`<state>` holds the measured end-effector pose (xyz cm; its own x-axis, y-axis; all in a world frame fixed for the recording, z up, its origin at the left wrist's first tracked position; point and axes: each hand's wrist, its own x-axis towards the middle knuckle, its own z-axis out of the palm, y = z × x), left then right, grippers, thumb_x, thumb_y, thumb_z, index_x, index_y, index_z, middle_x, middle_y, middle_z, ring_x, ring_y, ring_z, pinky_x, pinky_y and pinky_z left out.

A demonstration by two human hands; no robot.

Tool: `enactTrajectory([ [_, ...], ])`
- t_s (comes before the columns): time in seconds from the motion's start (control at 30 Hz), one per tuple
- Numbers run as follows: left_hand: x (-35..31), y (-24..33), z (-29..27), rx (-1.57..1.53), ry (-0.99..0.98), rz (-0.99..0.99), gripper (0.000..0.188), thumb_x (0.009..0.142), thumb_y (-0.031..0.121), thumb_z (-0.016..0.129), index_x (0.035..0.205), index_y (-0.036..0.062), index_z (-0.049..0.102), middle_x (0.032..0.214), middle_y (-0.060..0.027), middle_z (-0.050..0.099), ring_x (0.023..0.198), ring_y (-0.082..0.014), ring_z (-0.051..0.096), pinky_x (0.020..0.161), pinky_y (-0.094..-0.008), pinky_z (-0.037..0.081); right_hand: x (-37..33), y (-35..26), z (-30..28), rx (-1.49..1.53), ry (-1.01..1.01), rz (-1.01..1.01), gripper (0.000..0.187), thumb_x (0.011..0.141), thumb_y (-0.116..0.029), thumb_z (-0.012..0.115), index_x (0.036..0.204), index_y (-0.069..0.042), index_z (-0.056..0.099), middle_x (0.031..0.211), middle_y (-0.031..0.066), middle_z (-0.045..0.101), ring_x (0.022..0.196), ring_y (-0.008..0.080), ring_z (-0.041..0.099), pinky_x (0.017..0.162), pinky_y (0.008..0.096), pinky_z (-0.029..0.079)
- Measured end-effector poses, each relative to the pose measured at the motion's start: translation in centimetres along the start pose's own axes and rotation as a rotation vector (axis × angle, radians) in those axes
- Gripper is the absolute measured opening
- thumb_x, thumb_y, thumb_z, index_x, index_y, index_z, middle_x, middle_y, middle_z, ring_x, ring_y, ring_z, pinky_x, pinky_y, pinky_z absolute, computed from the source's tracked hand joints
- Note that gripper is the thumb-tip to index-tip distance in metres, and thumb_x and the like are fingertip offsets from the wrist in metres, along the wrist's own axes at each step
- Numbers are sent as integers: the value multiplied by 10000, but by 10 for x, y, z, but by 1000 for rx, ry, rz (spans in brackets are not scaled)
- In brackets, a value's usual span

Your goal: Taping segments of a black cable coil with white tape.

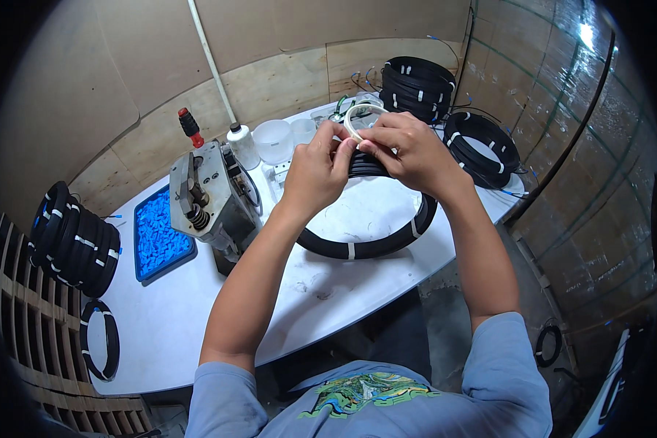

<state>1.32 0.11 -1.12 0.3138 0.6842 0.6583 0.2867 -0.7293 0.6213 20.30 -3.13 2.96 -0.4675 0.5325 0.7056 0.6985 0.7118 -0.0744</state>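
A white looped strip (354,115) arches up between my hands, above the far side of a black cable coil (328,246). My left hand (316,174) pinches its near end between thumb and fingers. Close against it, my right hand (418,152) also has thumb and fingertips closed on the strip. The coil lies on the white table (292,321), bound in places with white bands, and its far part is partly covered by my hands. Whether the strip passes around the coil cannot be made out.
A metal bench machine (215,186) with a red-handled tool stands left, beside a blue tray (140,219) of small blue pieces. Behind are a bottle (244,150) and white tub (273,140). Banded coils are stacked left (87,244), back right (418,80) and right (482,150).
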Motion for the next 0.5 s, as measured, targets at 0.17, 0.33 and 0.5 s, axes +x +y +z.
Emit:
enactTrajectory([
  [0.17,0,1,-1,103,-2,34,146,973,154,561,965,15,518,687,-171,649,610,-299,644,586,-374,489,6,9,-4,81,-94,-34,179,898,-193,685,996,-50,729,832,131,641,770,317,633,697,397,505],
  [0.33,-2,-5,-6,31,32,34,184,951,193,583,985,20,529,723,-204,660,646,-386,669,608,-426,507,7,28,-16,167,-246,41,169,916,-152,678,1022,-23,703,892,118,647,821,278,634,713,375,508],
  [0.5,-1,10,-24,121,-179,1,374,833,282,738,993,-16,577,814,-196,708,781,-361,704,706,-428,542,-2,41,-27,-172,-20,174,228,979,-204,542,1025,-20,668,930,166,633,876,359,622,763,444,497],
])
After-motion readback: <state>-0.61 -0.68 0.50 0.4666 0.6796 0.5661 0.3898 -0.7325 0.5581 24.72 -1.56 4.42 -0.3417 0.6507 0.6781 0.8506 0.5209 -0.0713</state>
